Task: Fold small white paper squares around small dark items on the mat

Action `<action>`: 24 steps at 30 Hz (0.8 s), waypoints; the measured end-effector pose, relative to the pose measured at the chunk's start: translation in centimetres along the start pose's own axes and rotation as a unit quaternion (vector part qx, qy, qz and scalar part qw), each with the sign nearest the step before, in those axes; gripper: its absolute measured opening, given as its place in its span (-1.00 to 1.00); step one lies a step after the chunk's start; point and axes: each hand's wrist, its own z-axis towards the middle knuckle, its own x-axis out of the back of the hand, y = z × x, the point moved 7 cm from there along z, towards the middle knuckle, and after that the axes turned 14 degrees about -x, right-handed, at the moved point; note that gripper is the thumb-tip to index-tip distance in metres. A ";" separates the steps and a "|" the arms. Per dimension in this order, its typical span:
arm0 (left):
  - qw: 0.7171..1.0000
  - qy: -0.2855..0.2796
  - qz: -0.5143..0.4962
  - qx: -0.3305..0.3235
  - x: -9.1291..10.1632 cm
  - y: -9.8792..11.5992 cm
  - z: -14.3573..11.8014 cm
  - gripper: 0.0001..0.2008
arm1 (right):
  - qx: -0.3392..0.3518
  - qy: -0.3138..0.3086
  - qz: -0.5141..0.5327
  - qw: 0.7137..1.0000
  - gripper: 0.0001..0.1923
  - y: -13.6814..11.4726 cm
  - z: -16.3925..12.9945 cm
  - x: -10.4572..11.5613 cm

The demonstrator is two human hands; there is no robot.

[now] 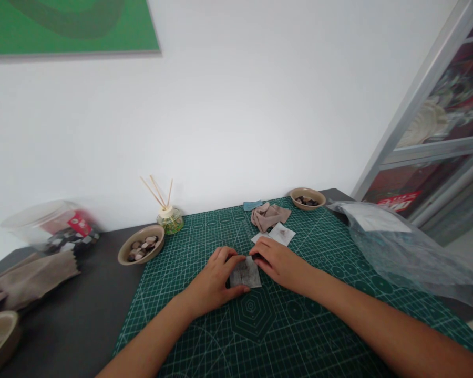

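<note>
A small grey, smudged square sheet (pixel 249 274) lies on the green cutting mat (pixel 205 336). My left hand (pixel 216 278) curves around its left side, the thumb on the lower edge and the fingertips at the upper edge, gripping it. At the sheet's upper right corner, my right hand (pixel 278 262) is closed in a pinch on a small dark piece (pixel 256 256), mostly hidden by the fingers. Just beyond the hands are white square sheets (pixel 281 233) with a faint mark, a crumpled beige cloth (pixel 268 215) and a folded blue cloth (pixel 253 205).
Bowls of dark and pale pieces stand left (pixel 123 256) and back right (pixel 307 205). A reed diffuser (pixel 171 220) is by the wall. Far left are a clear tub (pixel 43 226), a brown cloth (pixel 43 273) and another bowl (pixel 8 336). A plastic bag (pixel 394 252) covers the right edge.
</note>
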 end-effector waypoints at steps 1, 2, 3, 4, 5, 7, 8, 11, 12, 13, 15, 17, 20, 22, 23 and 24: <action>1.000 0.000 0.002 0.001 0.0 0.0 0.0 -0.50 | -0.008 0.007 -0.002 1.000 -0.86 0.3 0.1 0.0; 1.000 0.000 0.004 0.003 0.1 0.0 0.1 -0.51 | -0.018 0.015 -0.009 1.000 -0.86 0.7 0.2 0.1; 1.000 0.002 0.007 0.006 0.1 -0.1 0.1 -0.51 | -0.029 0.020 -0.022 0.999 -0.87 1.2 0.3 0.0; 1.000 0.006 0.012 0.010 0.2 -0.2 0.1 -0.53 | -0.041 0.034 -0.040 0.998 -0.88 1.6 0.4 0.1; 1.000 0.011 0.018 0.014 0.2 -0.4 0.1 -0.54 | -0.053 0.046 -0.055 0.996 -0.88 2.0 0.5 0.3; 0.999 0.025 0.037 0.025 0.4 -0.9 0.1 -0.58 | -0.077 0.056 -0.078 0.992 -0.89 2.6 0.6 0.4; 0.998 0.033 0.050 0.032 0.4 -1.3 0.0 -0.61 | -0.087 0.054 -0.088 0.991 -0.89 2.8 0.7 0.4; 0.990 0.069 0.106 0.060 0.8 -2.7 -0.4 -0.68 | -0.096 0.030 -0.121 0.988 -0.86 2.6 0.6 0.0; 0.986 0.084 0.127 0.069 1.1 -3.1 -0.6 -0.69 | -0.092 0.022 -0.133 0.987 -0.84 2.4 0.5 -0.2; 0.981 0.099 0.148 0.075 1.4 -3.4 -0.7 -0.68 | -0.088 0.015 -0.144 0.986 -0.82 2.2 0.4 -0.4; 0.972 0.121 0.183 0.087 1.9 -3.6 -1.0 -0.69 | -0.081 0.004 -0.156 0.984 -0.80 1.9 0.2 -0.7; 0.965 0.126 0.208 0.100 2.2 -3.6 -1.1 -0.73 | -0.078 -0.006 -0.153 0.985 -0.78 1.8 0.1 -0.9; 0.962 0.097 0.223 0.124 2.3 -3.5 -1.0 -0.82 | -0.066 -0.023 -0.125 0.990 -0.79 1.3 0.0 -0.9; 0.963 0.072 0.222 0.135 2.1 -3.4 -0.9 -0.85 | -0.051 -0.038 -0.095 0.993 -0.80 0.8 -0.2 -0.9; 0.963 0.065 0.221 0.137 2.0 -3.3 -0.9 -0.85 | -0.040 -0.046 -0.076 0.995 -0.80 0.4 -0.3 -0.9; 0.964 0.061 0.220 0.137 2.0 -3.3 -0.9 -0.84 | -0.029 -0.056 -0.058 0.996 -0.80 0.0 -0.4 -0.9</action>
